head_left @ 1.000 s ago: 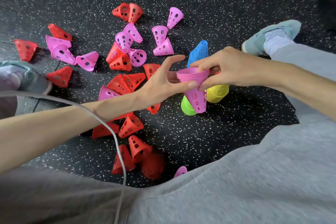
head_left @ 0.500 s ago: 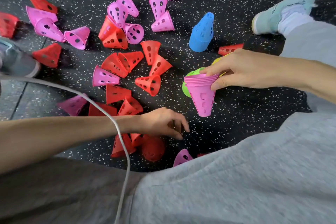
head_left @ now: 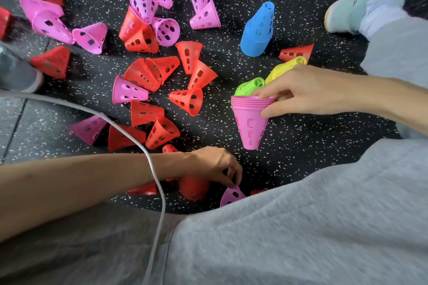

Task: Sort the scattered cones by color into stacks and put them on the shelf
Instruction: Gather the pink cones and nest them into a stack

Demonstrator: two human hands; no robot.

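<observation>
My right hand [head_left: 308, 90] holds the pink stack [head_left: 251, 120], several nested perforated cones turned wide mouth up and narrow tip down, held clear of the speckled floor [head_left: 289, 2]. My thumb presses the outer wall just below the rims; my forefinger hooks over the rim edge; the other fingers curl behind. The forearm enters from the right edge.

My left hand [head_left: 215, 164] reaches low toward my lap, fingers bent downward, fingertips touching the narrow end of a single pink cone [head_left: 231, 195]. That cone lies on the floor against my grey trousers [head_left: 301, 227], which cover its lower part. Whether the fingers already pinch it or only touch it, I cannot tell.

Behind the held stack lie a green stack [head_left: 249, 87] and a yellow stack [head_left: 284, 68], both partly covered by my right hand. A blue stack [head_left: 258, 30] stands upright beyond them. Loose red cones [head_left: 187, 100] and pink cones [head_left: 128, 91] lie scattered on their sides across the left and centre of the floor; those at the top and left edges are cut off by the frame. A red cone [head_left: 193, 188] beneath my left wrist is shadowed and indistinct. A grey cable [head_left: 152, 164] crosses over my left forearm. A pale shoe [head_left: 361, 4] shows at upper right.
</observation>
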